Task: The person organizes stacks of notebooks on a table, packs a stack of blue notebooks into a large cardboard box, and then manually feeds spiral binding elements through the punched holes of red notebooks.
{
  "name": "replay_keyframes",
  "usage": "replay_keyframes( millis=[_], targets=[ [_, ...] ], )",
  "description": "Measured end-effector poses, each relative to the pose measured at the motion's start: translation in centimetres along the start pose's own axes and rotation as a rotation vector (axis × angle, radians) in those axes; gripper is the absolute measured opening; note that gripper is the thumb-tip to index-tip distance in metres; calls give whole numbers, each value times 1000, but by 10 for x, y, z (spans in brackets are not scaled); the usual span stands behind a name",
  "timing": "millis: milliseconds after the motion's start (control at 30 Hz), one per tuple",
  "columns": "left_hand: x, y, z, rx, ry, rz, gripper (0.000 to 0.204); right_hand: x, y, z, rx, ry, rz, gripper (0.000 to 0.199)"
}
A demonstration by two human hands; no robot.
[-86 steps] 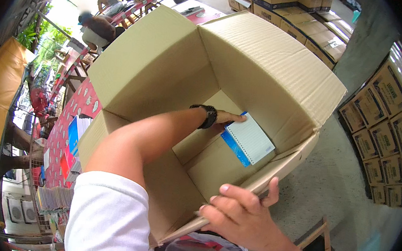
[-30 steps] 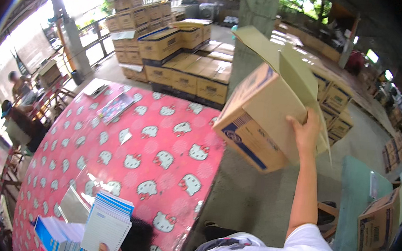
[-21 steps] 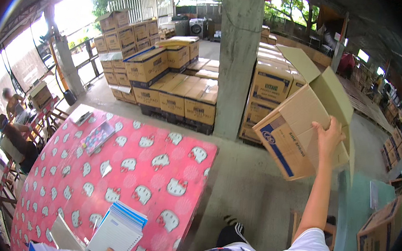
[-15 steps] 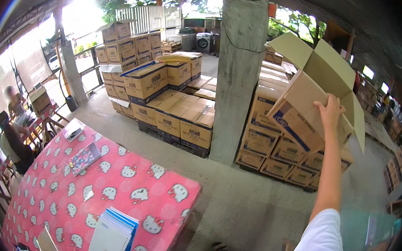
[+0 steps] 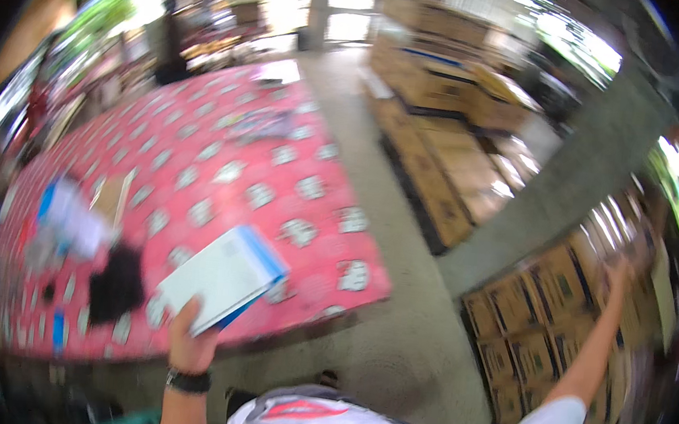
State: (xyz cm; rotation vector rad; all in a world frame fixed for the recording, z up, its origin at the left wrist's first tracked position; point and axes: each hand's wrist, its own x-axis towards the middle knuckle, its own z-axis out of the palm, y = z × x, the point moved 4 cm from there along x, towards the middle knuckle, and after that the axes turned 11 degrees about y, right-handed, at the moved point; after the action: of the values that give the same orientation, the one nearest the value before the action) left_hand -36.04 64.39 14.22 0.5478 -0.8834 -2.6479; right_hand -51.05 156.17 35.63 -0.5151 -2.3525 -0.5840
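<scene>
My left hand (image 5: pixel 192 340), with a dark band at the wrist, grips a stack of notebooks (image 5: pixel 225 271) with white pages and blue covers. The thumb lies on the top page, and the stack is above the pink table (image 5: pixel 313 278). My right arm reaches far out to the right. There my right hand (image 5: pixel 621 265) is blurred beside an open cardboard box (image 5: pixel 661 297), only part of which shows near the picture's rim. Its fingers are smeared, so their grip does not show.
Cartons (image 5: pixel 529 309) are stacked below my right arm, next to a slanting concrete pillar (image 5: pixel 569 167). More cartons (image 5: pixel 433 152) stand beyond the table. On the table lie a black item (image 5: pixel 117 283), a blurred white-and-blue bundle (image 5: pixel 72 217) and a colourful packet (image 5: pixel 258 124).
My view has swung left and down. The notebook stack and my left hand now show more fully. The open box has shifted to the right rim, with my right hand still beside it.
</scene>
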Motion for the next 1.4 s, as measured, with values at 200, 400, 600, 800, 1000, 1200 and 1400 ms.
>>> replay_keyframes(
  millis=[200, 400, 600, 800, 1000, 1200, 1400],
  targets=[
    [-46, 68, -53, 455, 145, 132, 44, -170, -491, -149, 1334, -457, -277, 39],
    [-92, 161, -166, 856, 3, 95, 56, -444, -755, -437, 1908, -1303, -1466, 78],
    [-134, 268, -328, 215, 256, 276, 64, -599, -848, -567, 1809, -1682, -1404, 84],
    [-165, 269, -425, -93, 568, 388, 59, -719, -919, -652, 1916, -1763, -1164, 82],
    [-172, 341, -509, -48, 889, 589, 49, -766, -1033, -717, 1648, -1382, -1669, 74],
    [-180, 423, -570, 1, 1091, 703, 48, -855, -1072, -730, 1531, 76, -1889, 57],
    [-144, 474, -614, 133, 908, 343, 42, -798, -1118, -734, 2056, -866, -1401, 41]
  ],
)
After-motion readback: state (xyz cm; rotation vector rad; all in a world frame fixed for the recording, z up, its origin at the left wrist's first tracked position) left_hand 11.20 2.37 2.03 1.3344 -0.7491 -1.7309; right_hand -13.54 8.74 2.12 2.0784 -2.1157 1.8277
